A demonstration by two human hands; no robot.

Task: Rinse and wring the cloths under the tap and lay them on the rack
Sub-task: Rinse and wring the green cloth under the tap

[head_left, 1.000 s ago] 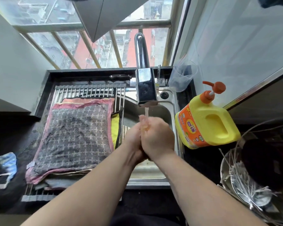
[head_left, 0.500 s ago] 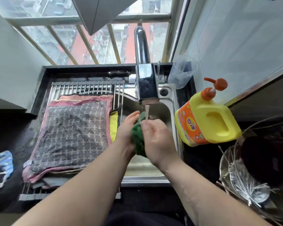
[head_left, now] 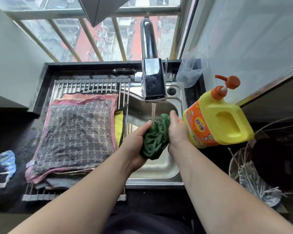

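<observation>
Green cloth (head_left: 156,139): bunched wad, held over the sink (head_left: 156,181), right under the tap (head_left: 152,78)
Water (head_left: 153,114): running, thin stream lands on top of the wad
Left hand (head_left: 135,146): cups the wad from the left and below, fingers curled round it, thumb on top near the stream
Right hand (head_left: 177,130): clamped on the wad's right side, fingers bent over its top edge; thumb hidden
Hands: close together, only the wad between them
Rack (head_left: 91,83): metal bars, lies over the sink's left part and the counter
Grey checked cloth (head_left: 74,134): flat on the rack, top of a stack
Pink cloth (head_left: 90,98): under the grey one, edges stick out at back and sides
Yellow cloth (head_left: 118,122): on the rack, just right of the stack, beside the left wrist
Detergent bottle (head_left: 216,122): yellow, orange pump, on the counter right of the sink, near the right hand; touching or not, cannot tell
Clear cup (head_left: 191,70): back right corner, beside the tap
Blue cloth (head_left: 5,159): crumpled at far left, well apart from the rack
Knife (head_left: 124,70): dark handle, on the ledge behind the rack
</observation>
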